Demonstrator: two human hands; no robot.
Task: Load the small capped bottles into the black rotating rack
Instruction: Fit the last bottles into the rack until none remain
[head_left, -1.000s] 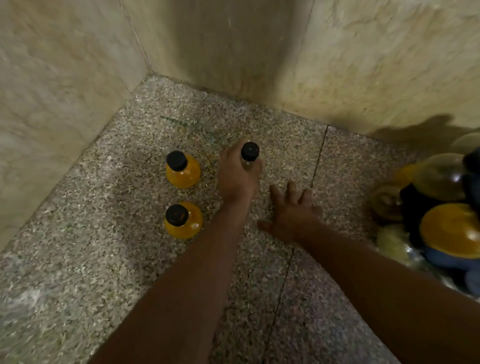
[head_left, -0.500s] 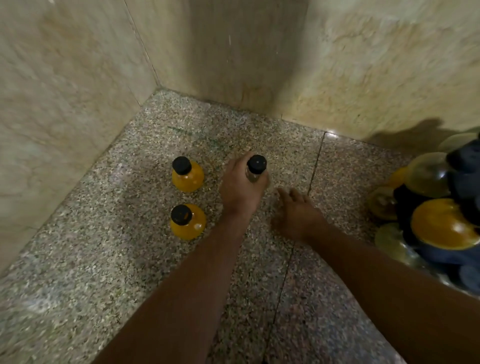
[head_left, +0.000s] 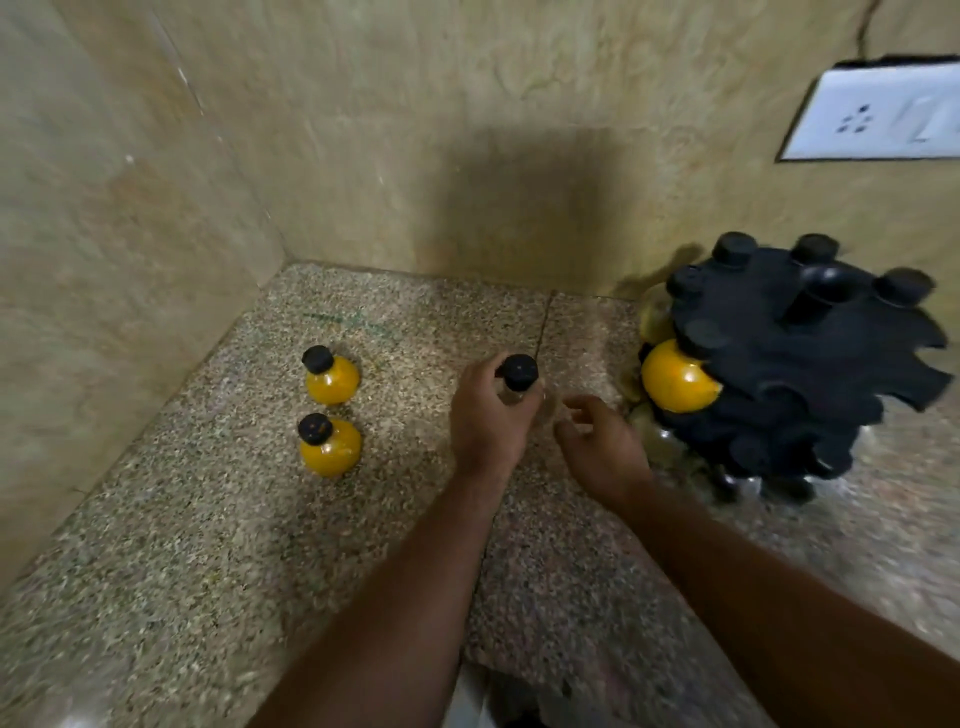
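Two round, yellow-filled bottles with black caps are standing on the speckled granite counter (head_left: 208, 519) near the wall corner, the farther yellow bottle (head_left: 335, 382) just behind the nearer yellow bottle (head_left: 332, 449), both well apart from the black notched rotating rack (head_left: 795, 374). The left hand (head_left: 488, 421) is gripping a small clear bottle (head_left: 518, 371) with a black cap, fingers curling round its neck; whether it is touching the counter I cannot tell. The right hand (head_left: 605, 452) is hovering just beside it, fingers loosely bent, holding nothing. To load well, I would be keeping the bottle upright, turning the rack with the free hand until an empty notch is facing, then sliding the neck in under the cap.
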